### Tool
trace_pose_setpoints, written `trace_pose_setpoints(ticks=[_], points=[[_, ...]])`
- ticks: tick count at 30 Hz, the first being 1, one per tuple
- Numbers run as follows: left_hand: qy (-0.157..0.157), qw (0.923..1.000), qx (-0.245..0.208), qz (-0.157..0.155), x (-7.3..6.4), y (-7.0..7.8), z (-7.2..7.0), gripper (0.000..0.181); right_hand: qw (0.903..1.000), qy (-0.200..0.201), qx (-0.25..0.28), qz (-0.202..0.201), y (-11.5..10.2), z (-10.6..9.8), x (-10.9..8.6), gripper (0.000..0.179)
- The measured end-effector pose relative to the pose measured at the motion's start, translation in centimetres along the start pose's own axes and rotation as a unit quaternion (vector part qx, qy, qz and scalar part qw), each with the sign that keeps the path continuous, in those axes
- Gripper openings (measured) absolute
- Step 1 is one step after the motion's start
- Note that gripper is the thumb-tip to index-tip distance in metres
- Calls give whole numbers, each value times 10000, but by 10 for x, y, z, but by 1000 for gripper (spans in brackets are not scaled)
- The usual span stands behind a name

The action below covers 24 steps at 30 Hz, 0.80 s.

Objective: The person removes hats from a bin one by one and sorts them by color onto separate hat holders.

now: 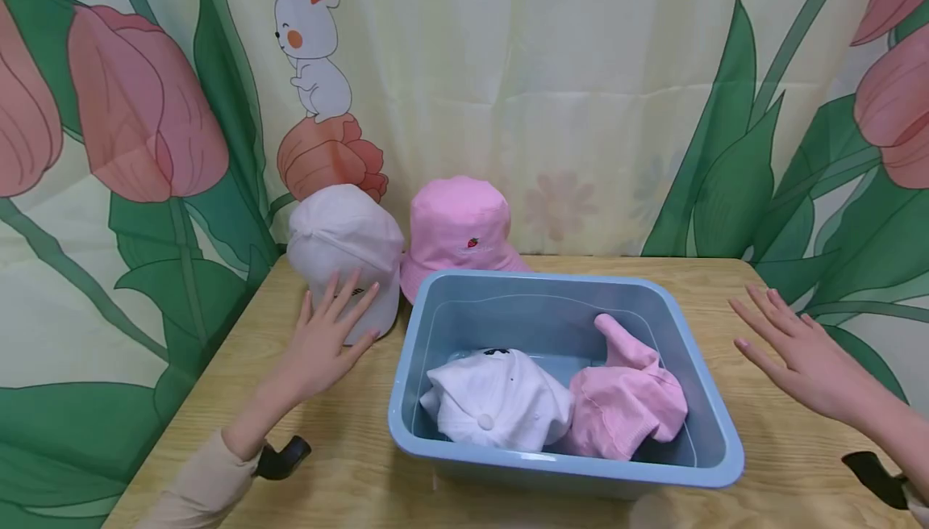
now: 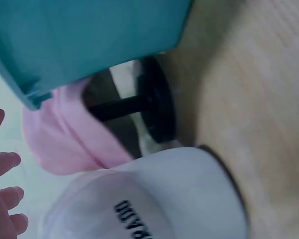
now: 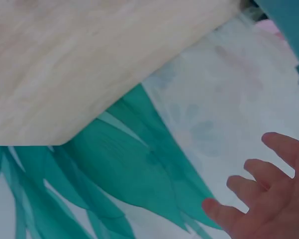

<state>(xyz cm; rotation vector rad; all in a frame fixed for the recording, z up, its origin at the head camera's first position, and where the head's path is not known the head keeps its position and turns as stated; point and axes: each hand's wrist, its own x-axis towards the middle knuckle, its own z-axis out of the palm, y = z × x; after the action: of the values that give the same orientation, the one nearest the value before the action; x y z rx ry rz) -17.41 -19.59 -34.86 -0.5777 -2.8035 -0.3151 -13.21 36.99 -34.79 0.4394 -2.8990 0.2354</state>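
Dark block lettering [image 2: 133,219] is running across the front of the rear white cap [image 1: 337,227]; in the left wrist view its visible part is looking like "RADO", though blurred, while the rest is falling outside the lower edge. In the head view, the left hand [image 1: 321,346] is partly covering it. On the upright pink hat [image 1: 459,210], a small red strawberry emblem [image 1: 472,243] is showing. On the white cap in the box [image 1: 566,465], a dark mark [image 1: 497,351] is appearing, too foreshortened for reading.

Bright, even light overhead; both wrist views dimmer, softer.
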Motion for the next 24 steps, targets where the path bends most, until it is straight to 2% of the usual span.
trace_pose_setpoints(ticks=[4, 9, 12, 14, 17, 20, 24], points=[[78, 9997, 29, 241, 8, 7, -15, 54, 9988, -58, 473, -66, -15, -14, 5, 59], [170, 9977, -216, 612, 17, 22, -32, 50, 9978, -107, 658, -66, -42, -27, 6, 58], [185, 9942, -428, 967, 23, 34, -38, 48, 9971, 60, 698, -303, -61, -28, 1, 59], [213, 9906, -463, 1270, 27, 44, -40, 46, 9954, 274, 681, -607, -74, -27, -3, 60], [263, 9811, -424, 1870, 32, 59, -39, 43, 9897, 561, 649, -1145, -93, -26, -7, 63], [277, 9660, -276, 2556, 35, 73, -37, 39, 9834, 631, 732, -1536, -109, -24, -8, 64], [119, 9410, -51, 3382, 35, 91, -31, 35, 9819, 447, 944, -1582, -124, -20, -11, 63]])
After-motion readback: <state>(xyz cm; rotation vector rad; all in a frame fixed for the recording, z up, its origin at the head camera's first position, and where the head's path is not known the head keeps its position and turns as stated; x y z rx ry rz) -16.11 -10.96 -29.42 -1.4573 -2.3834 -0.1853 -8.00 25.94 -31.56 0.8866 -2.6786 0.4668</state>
